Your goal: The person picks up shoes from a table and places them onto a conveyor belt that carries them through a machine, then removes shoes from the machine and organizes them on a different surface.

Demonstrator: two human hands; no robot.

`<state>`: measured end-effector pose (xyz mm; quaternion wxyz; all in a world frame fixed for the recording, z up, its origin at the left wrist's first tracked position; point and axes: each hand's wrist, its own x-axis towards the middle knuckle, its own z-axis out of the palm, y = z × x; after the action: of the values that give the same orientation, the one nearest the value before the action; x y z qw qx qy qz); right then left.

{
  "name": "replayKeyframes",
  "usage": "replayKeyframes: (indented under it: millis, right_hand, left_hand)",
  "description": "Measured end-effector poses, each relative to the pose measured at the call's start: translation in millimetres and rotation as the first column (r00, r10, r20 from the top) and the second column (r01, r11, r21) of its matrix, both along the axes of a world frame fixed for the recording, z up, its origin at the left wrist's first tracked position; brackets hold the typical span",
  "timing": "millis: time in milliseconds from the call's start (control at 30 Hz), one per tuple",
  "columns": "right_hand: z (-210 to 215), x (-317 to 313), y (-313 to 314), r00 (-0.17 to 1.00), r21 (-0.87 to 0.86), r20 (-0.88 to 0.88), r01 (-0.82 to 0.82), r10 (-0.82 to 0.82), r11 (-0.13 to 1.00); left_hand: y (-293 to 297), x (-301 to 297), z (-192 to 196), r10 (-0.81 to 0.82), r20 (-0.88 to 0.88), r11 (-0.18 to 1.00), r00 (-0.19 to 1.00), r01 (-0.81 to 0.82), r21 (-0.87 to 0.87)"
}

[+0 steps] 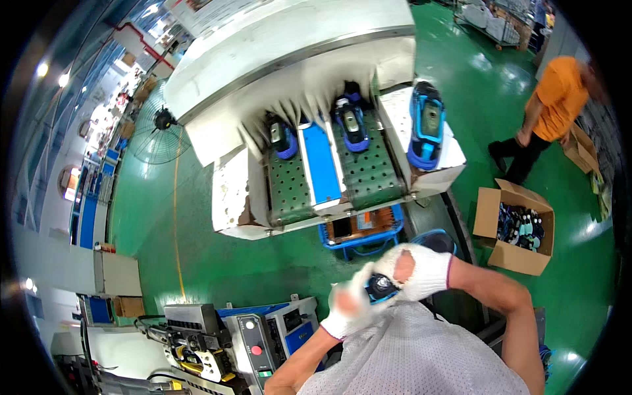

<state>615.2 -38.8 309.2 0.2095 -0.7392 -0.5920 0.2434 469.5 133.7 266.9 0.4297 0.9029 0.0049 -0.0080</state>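
Observation:
Both my hands wear white knit gloves with bare skin showing at the fingers. Close to my chest, they grip a dark shoe (382, 287) with blue edging, most of it hidden by the gloves. My left hand (349, 308), blurred, closes on its left side. From the right and above, my right hand (421, 268) wraps round it. Ahead, one black-and-blue shoe (283, 139) and another shoe (353, 126) lie on the green perforated conveyor belts, partly under a pale fringe curtain. A bright blue-edged shoe (426, 125) rests on the white ledge to their right.
The white conveyor machine (303, 46) spans the far middle, with a blue basket (362, 230) below. At right, a person in an orange shirt (561, 89) stands near a cardboard box (526, 258) of shoe pieces. Lower left are a control panel (255, 342) and a floor fan (158, 125) beyond.

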Motion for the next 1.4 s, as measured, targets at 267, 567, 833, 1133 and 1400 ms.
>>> replayKeyframes:
  millis: [267, 567, 833, 1133, 1400]
  right_hand:
    - [73.8, 83.7, 289.0, 0.791, 0.119, 0.537, -0.415, 0.293, 0.902]
    - [8.4, 63.9, 322.8, 0.966, 0.713, 0.121, 0.076, -0.229, 0.697]
    - [-14.9, 1.9, 65.2, 0.31, 0.602, -0.422, 0.799, -0.852, -0.008]
    - [-14.4, 153.7, 26.8, -0.158, 0.395, -0.305, 0.876, -0.939, -0.276]
    - [-11.0, 108.3, -51.6, 0.168, 0.127, -0.986, 0.821, 0.022, -0.557]
  left_hand:
    - [171.9, 38.2, 85.1, 0.52, 0.492, 0.725, 0.698, -0.665, 0.176]
    - [348.0, 134.2, 57.0, 0.578, 0.228, 0.563, 0.784, -0.585, 0.584]
    - [321.9, 141.1, 105.5, 0.48, 0.181, 0.691, 0.859, -0.497, 0.526]
    - [379.2, 185.0, 85.5, 0.248, 0.164, 0.858, 0.955, -0.296, 0.421]
    - [278.6, 145.8, 111.1, 0.41, 0.249, 0.907, 0.877, -0.421, -0.011]
